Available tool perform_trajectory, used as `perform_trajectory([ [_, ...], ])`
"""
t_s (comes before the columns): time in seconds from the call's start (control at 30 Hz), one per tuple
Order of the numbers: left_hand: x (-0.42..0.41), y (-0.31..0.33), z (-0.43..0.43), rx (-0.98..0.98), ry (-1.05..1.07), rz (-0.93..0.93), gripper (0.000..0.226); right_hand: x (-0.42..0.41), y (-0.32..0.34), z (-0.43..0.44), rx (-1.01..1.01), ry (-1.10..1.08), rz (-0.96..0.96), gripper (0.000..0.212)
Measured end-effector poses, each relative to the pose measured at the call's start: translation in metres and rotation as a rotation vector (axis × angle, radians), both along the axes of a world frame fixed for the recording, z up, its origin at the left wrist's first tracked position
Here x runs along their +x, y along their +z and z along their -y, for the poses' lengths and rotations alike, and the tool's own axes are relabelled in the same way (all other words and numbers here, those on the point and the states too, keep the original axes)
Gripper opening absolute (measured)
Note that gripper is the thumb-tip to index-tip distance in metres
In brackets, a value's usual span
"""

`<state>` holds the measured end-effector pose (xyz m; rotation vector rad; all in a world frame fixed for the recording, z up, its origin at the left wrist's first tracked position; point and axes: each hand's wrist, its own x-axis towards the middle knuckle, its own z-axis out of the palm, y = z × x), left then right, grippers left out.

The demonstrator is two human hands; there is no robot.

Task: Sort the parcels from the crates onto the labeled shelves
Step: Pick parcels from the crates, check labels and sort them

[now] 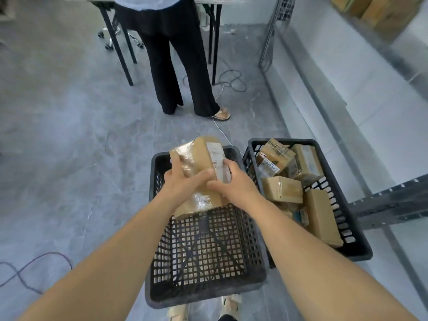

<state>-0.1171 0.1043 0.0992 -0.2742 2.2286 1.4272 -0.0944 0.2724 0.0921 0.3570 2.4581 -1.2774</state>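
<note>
Above the near crate (206, 262), the left hand (183, 181) and right hand (234, 184) clasp one taped parcel (199, 158), label up, probably for reading. More parcels fill the right crate (347, 218).

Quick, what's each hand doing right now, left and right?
Left hand: closed on the cardboard parcel, gripping its left side.
Right hand: closed on the same parcel, gripping its right side.

A bystander (171, 54) stands by a table (215, 31), cables (231, 79) nearby.

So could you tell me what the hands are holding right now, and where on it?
Both hands, left and right, hold one taped cardboard parcel by its near long sides, above the empty crate.
</note>
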Motion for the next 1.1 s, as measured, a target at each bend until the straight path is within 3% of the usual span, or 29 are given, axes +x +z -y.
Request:
perform_trajectory([
  [0.07, -0.002, 0.008, -0.005, -0.042, 0.011, 0.033, 0.119, -0.001, 0.010, 0.005, 0.054, 0.039, -0.026, 0.105],
  [0.13, -0.003, 0.016, -0.005, -0.059, 0.061, 0.041, 0.120, -0.001, 0.019, 0.007, 0.023, 0.083, -0.069, 0.107],
  [0.27, -0.012, 0.024, 0.008, 0.094, 0.134, 0.045, 0.116, -0.002, 0.039, 0.002, -0.161, 0.014, -0.084, 0.073],
  [0.37, -0.011, 0.032, 0.016, 0.248, 0.120, 0.037, 0.101, -0.004, 0.051, -0.002, -0.202, -0.054, -0.098, 0.045],
  [0.53, -0.008, 0.044, 0.021, 0.388, 0.041, 0.010, 0.096, -0.002, 0.059, -0.002, -0.381, -0.115, -0.078, 0.025],
  [0.7, -0.004, 0.053, 0.025, 0.497, -0.021, 0.003, 0.076, 0.003, 0.058, -0.004, -0.586, -0.102, 0.040, 0.045],
  [0.83, -0.001, 0.054, 0.028, 0.507, -0.068, 0.007, 0.084, 0.007, 0.056, -0.006, -0.646, -0.069, 0.055, 0.045],
  [1.0, 0.006, 0.054, 0.032, 0.467, -0.033, 0.026, 0.119, 0.015, 0.051, -0.006, -0.763, -0.200, 0.030, 0.049],
  [1.1, 0.012, 0.061, 0.032, 0.382, -0.162, 0.060, 0.099, 0.019, 0.047, -0.002, -0.881, -0.302, 0.010, 0.058],
])
